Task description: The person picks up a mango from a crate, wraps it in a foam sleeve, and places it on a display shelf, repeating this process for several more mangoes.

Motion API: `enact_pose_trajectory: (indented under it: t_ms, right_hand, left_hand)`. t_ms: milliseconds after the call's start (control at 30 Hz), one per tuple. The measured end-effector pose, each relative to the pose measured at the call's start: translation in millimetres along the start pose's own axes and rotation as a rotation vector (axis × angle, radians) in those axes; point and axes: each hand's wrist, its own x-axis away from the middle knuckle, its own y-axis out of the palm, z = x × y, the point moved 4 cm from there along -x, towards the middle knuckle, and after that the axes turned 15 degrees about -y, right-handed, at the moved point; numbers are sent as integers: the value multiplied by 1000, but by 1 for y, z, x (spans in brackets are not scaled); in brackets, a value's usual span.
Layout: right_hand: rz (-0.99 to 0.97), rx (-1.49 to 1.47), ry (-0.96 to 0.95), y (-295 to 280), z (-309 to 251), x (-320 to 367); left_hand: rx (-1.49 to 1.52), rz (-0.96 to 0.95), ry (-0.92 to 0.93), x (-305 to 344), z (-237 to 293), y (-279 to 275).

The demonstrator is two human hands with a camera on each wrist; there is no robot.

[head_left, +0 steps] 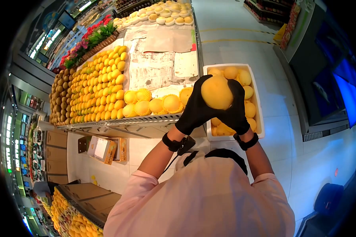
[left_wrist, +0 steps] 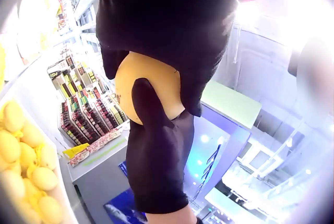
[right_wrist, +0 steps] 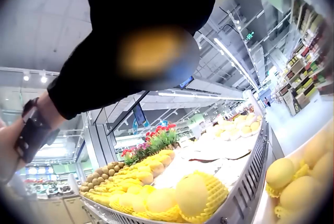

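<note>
Between my two black-gloved hands is a round yellow melon [head_left: 216, 93], held above a white foam box [head_left: 258, 106]. My left hand [head_left: 194, 108] grips its left side and my right hand [head_left: 236, 110] its right side. The left wrist view shows the melon [left_wrist: 148, 83] bare of any net, with the right thumb [left_wrist: 148, 101] lying across it. Other yellow melons [head_left: 230, 72] fill the box below, some in yellow foam nets. To the left, a row of netted melons [head_left: 172, 103] lines the front of the display stand.
Rows of small yellow fruit [head_left: 103, 89] and brown fruit [head_left: 61, 94] cover the stand's left part. Paper sheets [head_left: 152, 69] line its middle, with pale netted fruit [head_left: 166, 14] behind. Opened cartons [head_left: 103, 149] lie on the floor. A dark cabinet [head_left: 318, 79] stands right.
</note>
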Motion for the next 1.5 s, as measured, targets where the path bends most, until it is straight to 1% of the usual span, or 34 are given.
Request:
enact_pose_trajectory:
  t_ms: [133,233,267,333,400,433,467,533,567,600,633,667,700,733,767,800,833,900,933,967,1000,1067,1100,1133,1167,1200,1233,1267,1300,1333,1367,1400,1467,1500]
  right_hand:
    - [-48,80,-92,-6,-10,-7]
    - [-159,-2,-53,-8,-29,-32]
    - [-178,-51,2,-9,-26,-32]
    - [-209,-150,105,-16,-14,-32]
    - [-124,-305,206,-24,6,-18]
    - [-114,-345,261,-29,16,-10]
    - [-105,-386,320,-33,23,-4]
    - [-137,-333,376,-42,47,14]
    - [-159,-287,422,-48,48,17]
    - [-106,-277,465,-51,64,29]
    - [-187,-177,422,-60,78,39]
    - [-267,-75,394,-69,89,50]
    - [-360,2,514,-78,93,53]
    - [-459,73,628,-88,97,55]
    - [-586,211,489,-97,107,68]
    - [-714,339,337,-104,117,85]
    - [-758,332,306,-110,136,108]
    - [-649,185,537,-111,145,143]
    - [-674,135,722,-111,152,155]
    - [-694,101,906,-110,152,162]
    - [-793,86,1165,-102,146,162]
    - [-841,243,745,-89,169,189]
    - [-784,300,680,-78,190,210]
    - [-725,356,613,-65,212,230]
    - [-665,410,542,-58,214,223]
    - [-743,489,534,-51,215,221]
    - [-821,567,522,-42,213,222]
    - [-898,645,502,-32,208,216]
    - [-1001,648,522,-23,213,219]
    - [-995,656,482,-16,212,222]
    - [-992,649,469,-12,221,230]
    - [-993,638,459,-8,230,239]
    - [-896,589,510,-10,239,240]
    - [-923,597,581,-12,238,235]
  left_hand:
    - [-16,80,76,8,21,3]
    - [234,187,-177,6,-11,-1]
    - [617,105,-280,0,-24,-2]
    - [296,106,-206,0,-29,-5]
    - [-30,106,-124,-2,-17,-8]
    - [-190,107,-86,-2,-12,-8]
    - [-193,145,-69,-1,-7,-10]
    - [-195,219,-41,4,0,-12]
    - [-215,247,-23,5,-4,-12]
    - [-232,265,-6,5,-8,-12]
    - [-215,270,-48,5,-13,-10]
    - [-144,225,-82,7,-16,-10]
    - [-295,206,-72,8,-29,-11]
    - [-369,192,-86,11,-36,-12]
    - [-444,176,-98,15,-43,-12]
    - [-451,170,-145,19,-38,-14]
    - [-233,161,-266,23,-33,-15]
    - [-141,193,-324,32,-39,-15]
    - [-308,218,-250,36,-37,-17]
    - [-309,249,-266,39,-34,-17]
    - [-292,235,-295,41,-38,-17]
    - [-262,212,-348,45,-46,-18]
    - [-376,225,-284,46,-42,-19]
    - [-402,236,-249,48,-42,-19]
    - [-429,249,-211,50,-43,-20]
    - [-457,264,-173,51,-42,-21]
    - [-322,261,-213,52,-42,-21]
    - [-314,269,-208,54,-40,-21]
    - [-306,281,-202,55,-37,-23]
    - [-299,295,-196,55,-35,-25]
    - [-293,253,-252,54,-28,-27]
    - [-285,267,-245,56,-31,-28]
    - [-269,288,-237,61,-39,-27]
    - [-293,303,-258,62,-36,-24]
